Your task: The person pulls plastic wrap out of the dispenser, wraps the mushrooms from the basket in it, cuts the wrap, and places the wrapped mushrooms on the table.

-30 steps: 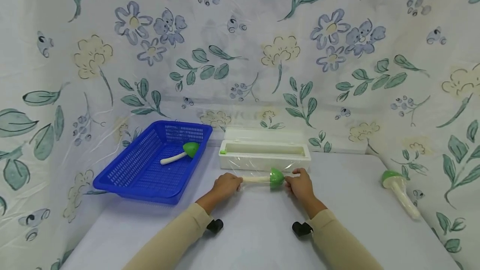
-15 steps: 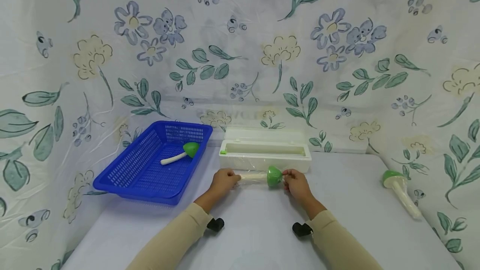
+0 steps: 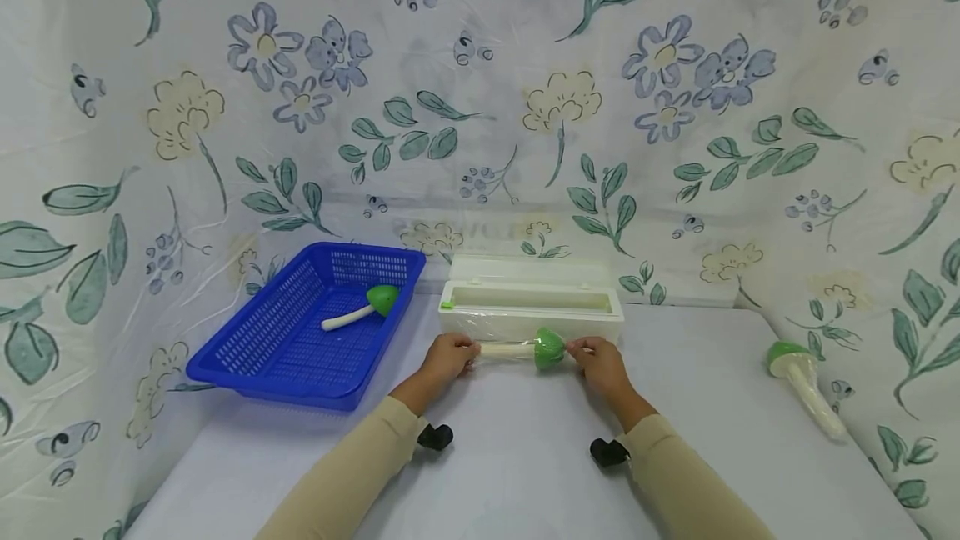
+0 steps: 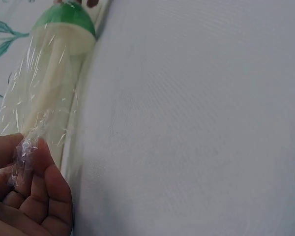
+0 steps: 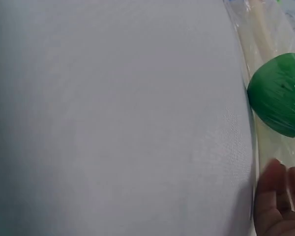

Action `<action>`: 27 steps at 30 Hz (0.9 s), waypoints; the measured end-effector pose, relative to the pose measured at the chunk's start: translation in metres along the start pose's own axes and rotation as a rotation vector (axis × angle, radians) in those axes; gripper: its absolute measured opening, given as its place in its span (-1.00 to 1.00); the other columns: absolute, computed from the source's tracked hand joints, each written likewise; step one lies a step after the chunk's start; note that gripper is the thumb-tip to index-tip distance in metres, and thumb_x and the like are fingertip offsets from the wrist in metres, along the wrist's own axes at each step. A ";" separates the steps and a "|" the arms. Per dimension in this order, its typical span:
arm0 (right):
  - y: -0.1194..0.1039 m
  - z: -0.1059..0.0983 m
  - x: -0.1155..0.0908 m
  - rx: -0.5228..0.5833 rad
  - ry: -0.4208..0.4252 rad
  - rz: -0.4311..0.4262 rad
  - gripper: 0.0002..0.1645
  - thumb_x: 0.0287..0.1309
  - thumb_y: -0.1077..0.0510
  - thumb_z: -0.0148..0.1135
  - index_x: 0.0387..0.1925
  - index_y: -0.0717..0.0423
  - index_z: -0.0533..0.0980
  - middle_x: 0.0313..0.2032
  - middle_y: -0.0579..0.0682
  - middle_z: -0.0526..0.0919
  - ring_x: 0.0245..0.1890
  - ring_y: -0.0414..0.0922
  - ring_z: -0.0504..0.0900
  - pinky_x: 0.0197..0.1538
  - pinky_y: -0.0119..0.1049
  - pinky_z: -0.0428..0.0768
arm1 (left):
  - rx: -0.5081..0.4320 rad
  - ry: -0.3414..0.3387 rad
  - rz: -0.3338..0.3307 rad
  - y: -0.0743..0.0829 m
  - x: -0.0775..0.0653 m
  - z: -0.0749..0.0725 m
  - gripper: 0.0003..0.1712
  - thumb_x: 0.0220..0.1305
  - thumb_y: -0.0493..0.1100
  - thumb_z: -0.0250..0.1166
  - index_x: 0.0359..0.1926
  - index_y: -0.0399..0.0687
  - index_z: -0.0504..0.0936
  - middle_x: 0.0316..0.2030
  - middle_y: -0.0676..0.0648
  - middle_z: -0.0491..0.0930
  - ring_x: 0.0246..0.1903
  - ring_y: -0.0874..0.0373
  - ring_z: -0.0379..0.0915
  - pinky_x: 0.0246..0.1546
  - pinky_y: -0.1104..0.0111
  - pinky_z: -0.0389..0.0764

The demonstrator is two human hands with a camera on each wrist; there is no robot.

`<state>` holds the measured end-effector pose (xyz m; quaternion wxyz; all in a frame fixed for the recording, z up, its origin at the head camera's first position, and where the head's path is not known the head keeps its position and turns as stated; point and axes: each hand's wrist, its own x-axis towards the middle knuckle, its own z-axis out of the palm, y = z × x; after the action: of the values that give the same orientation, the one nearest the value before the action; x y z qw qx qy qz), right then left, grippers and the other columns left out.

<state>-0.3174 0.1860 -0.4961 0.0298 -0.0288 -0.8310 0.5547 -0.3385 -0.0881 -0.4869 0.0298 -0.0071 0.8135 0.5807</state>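
Observation:
A mushroom-shaped object [image 3: 507, 351] with a green cap and cream stem lies sideways between the hands, wrapped in clear plastic film [image 4: 64, 98]. My left hand [image 3: 447, 359] pinches the bunched film at the stem end, seen closely in the left wrist view. On the cap side, my right hand [image 3: 600, 363] pinches the film near the top of the green cap [image 5: 280, 96]; the right wrist view cuts off part of those fingers. Just behind stands a long cream film dispenser box [image 3: 525, 325] with its lid up.
A blue mesh basket [image 3: 281, 352] at the left holds an unwrapped green-capped mushroom shape [image 3: 382, 300]. Another, wrapped in film [image 3: 806, 390], lies near the table's right edge. A floral sheet [image 3: 480, 148] hangs behind the white table [image 3: 517, 473].
Both hands have shifted the wrapped mushroom shape slightly away from the person, closer to the box. The basket and the other mushroom shapes stay put.

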 end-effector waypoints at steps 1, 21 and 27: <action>0.000 0.001 0.001 0.013 0.005 0.019 -0.75 0.36 0.13 0.15 -0.19 0.28 0.58 -0.21 0.08 0.60 -0.33 -0.11 0.56 -0.34 -0.31 0.57 | 0.001 -0.011 0.002 0.001 0.000 0.000 -0.82 0.31 -0.29 0.25 -0.25 -0.42 0.60 -0.53 -0.09 0.52 -0.54 0.18 0.45 -0.50 0.38 0.57; 0.002 0.020 0.014 0.453 0.138 0.113 -0.80 0.31 0.30 0.17 -0.13 0.41 0.49 -0.20 0.15 0.57 -0.28 -0.09 0.59 -0.18 -0.17 0.64 | -0.257 0.008 -0.118 -0.005 0.010 0.009 -0.83 0.32 -0.38 0.21 -0.10 -0.38 0.57 -0.42 -0.17 0.51 -0.62 0.21 0.47 -0.59 0.38 0.60; 0.006 0.021 0.016 0.262 0.098 0.041 -0.77 0.40 0.24 0.06 -0.15 0.41 0.50 -0.25 0.15 0.59 -0.35 -0.12 0.61 -0.26 -0.24 0.64 | -0.364 -0.037 -0.142 -0.009 0.013 0.006 -0.81 0.35 -0.32 0.22 -0.12 -0.43 0.53 -0.42 -0.11 0.52 -0.54 0.21 0.51 -0.44 0.34 0.65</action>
<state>-0.3352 0.1706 -0.5088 0.0623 -0.0689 -0.7484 0.6567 -0.3505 -0.0852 -0.4977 0.0838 -0.0593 0.6918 0.7147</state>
